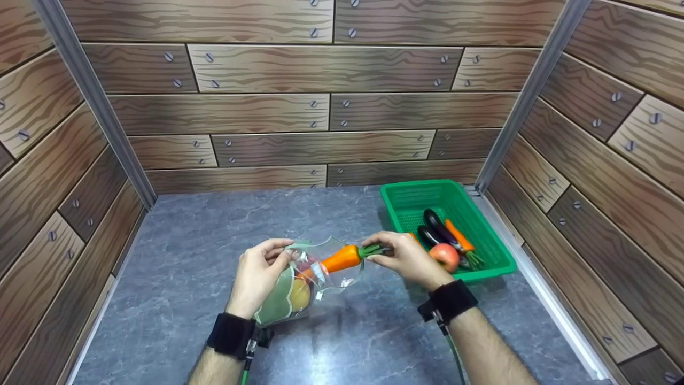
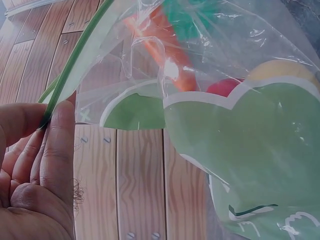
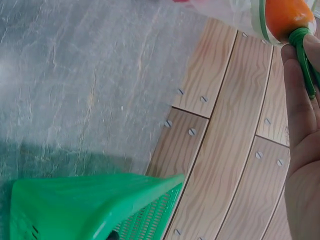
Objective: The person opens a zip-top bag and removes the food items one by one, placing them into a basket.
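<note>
My left hand (image 1: 263, 272) pinches the green-edged rim of a clear zip bag (image 2: 220, 135) printed with a green shape. A yellow round item (image 1: 300, 295) and a red one (image 2: 224, 87) lie inside the bag. With my right hand (image 1: 403, 256) I pinch the green stem of a carrot (image 1: 342, 259). Its orange tip points down and left, inside the bag, while the thick end and stem are at the bag's mouth. In the right wrist view the carrot's top (image 3: 287, 17) shows beside the bag's green edge.
To the right stands a green basket (image 1: 499, 267) holding two eggplants (image 1: 441, 225), another carrot (image 1: 458, 236) and a red round fruit (image 1: 444, 256). Wood-patterned walls (image 1: 267, 112) enclose the grey marbled tabletop (image 1: 176, 256) at the back and sides.
</note>
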Available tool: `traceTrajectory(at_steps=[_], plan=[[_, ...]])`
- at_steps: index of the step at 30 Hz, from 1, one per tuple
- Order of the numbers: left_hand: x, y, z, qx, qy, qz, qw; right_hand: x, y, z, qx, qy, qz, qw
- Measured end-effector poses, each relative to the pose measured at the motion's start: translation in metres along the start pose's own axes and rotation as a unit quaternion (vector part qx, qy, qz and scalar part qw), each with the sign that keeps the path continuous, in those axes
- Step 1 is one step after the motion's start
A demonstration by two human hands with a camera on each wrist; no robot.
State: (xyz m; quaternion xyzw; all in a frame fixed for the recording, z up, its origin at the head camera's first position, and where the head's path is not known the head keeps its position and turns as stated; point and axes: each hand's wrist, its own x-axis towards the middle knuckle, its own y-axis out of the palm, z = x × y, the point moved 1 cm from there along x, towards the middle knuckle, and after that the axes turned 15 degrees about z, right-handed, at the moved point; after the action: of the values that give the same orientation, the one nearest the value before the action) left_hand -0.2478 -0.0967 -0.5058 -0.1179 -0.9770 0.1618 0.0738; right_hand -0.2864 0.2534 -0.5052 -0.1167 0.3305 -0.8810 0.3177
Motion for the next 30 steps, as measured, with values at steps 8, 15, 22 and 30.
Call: traceTrajectory(at_steps=[8, 15, 22, 30], plan=[[0.0, -0.003, -0.001, 0.004, 0.001, 0.0, 1.0, -0.006, -0.013, -0.002, -0.001, 0.004, -0.019, 0.9998], [0.0, -0.006, -0.002, 0.01, -0.011, -0.007, 0.9999, -0.013, -0.023, -0.004, -0.002, 0.01, -0.038, 0.9992], [0.001, -0.007, -0.002, 0.008, -0.013, -0.009, 0.9998, -0.021, -0.032, -0.005, 0.001, 0.031, -0.052, 0.9982], [0.0, -0.007, 0.0, 0.0, -0.007, -0.011, 0.9999, -0.032, -0.042, -0.011, -0.005, 0.056, -0.069, 0.996]])
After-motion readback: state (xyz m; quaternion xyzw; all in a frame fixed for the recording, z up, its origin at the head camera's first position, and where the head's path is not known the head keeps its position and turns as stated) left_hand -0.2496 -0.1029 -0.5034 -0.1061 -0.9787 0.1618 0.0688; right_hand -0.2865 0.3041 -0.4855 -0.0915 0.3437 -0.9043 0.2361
